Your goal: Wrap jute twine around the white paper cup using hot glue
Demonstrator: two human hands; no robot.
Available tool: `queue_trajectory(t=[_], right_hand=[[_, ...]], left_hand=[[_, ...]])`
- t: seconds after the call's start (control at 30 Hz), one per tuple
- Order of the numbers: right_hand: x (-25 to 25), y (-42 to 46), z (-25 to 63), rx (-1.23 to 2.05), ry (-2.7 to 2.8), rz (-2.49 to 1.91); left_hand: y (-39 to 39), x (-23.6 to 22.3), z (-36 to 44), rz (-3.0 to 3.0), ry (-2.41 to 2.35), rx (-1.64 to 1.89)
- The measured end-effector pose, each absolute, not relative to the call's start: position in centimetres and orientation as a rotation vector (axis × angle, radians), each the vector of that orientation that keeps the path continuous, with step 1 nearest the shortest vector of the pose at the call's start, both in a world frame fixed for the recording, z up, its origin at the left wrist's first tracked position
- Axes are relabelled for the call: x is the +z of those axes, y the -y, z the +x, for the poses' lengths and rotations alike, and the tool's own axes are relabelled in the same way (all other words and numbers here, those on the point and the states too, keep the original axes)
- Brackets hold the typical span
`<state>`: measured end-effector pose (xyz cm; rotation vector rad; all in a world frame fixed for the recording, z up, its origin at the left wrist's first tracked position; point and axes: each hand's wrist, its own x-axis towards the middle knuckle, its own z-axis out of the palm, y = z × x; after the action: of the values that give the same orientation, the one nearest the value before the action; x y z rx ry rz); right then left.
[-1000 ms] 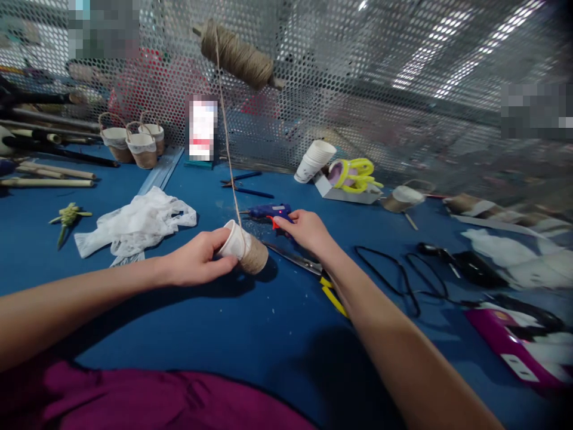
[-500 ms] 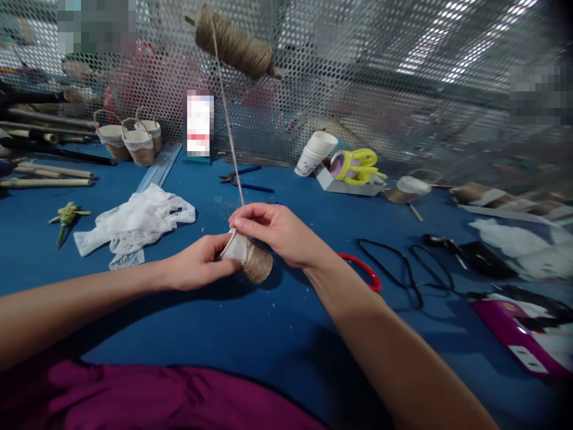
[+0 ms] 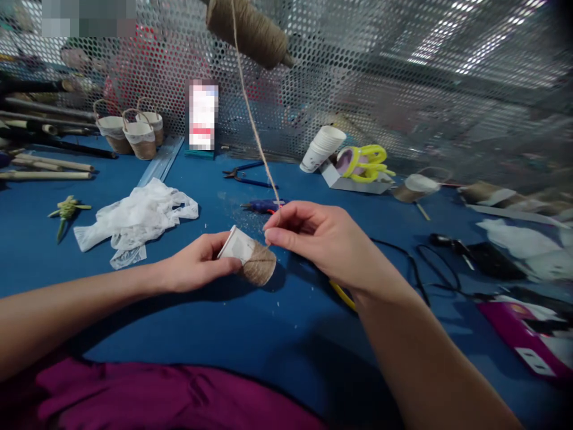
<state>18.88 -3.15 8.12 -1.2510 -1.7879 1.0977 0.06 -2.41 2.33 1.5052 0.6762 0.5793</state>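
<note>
My left hand (image 3: 203, 263) grips a white paper cup (image 3: 237, 246) by its rim, thumb outside. The cup lies tilted with its base to the right, and brown twine is wound round its lower half. Between thumb and fingers, my right hand (image 3: 304, 230) pinches the twine (image 3: 256, 134), just right of the cup. The strand runs up from there to a large twine spool (image 3: 248, 31) hung on a rod at the mesh. Behind my right hand lies a blue glue gun (image 3: 263, 205), partly covered by the fingers.
Pliers (image 3: 248, 176) lie beyond the glue gun. White lace (image 3: 138, 218) is heaped at left, near small twine baskets (image 3: 139, 140). Stacked paper cups (image 3: 322, 149) lean by yellow-handled scissors (image 3: 369, 162). A black cord (image 3: 403, 257) and a magenta power strip (image 3: 514, 334) are at right.
My right hand has moved right, away from the cup's rim, drawing the twine along. The glue gun has come into view. My left hand still holds the cup.
</note>
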Motion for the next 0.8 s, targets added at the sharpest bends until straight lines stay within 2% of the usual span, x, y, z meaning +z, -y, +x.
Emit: queue_trajectory(t=[0.27,0.57,0.8], right_hand=[[7.18,2.5,18.93,0.914,1.835,-1.358],[7.25,2.57,18.88,0.912,1.868,-1.457],[7.98,3.0,19.33,0.896,1.934,-1.462]], left_hand=[[2.81,2.17,-0.07,1.62,-0.644,0.568],[2.8,2.28,-0.23,1.636,-0.667,0.55],[2.08,1.98,0.22,1.423,-0.738,0.6]])
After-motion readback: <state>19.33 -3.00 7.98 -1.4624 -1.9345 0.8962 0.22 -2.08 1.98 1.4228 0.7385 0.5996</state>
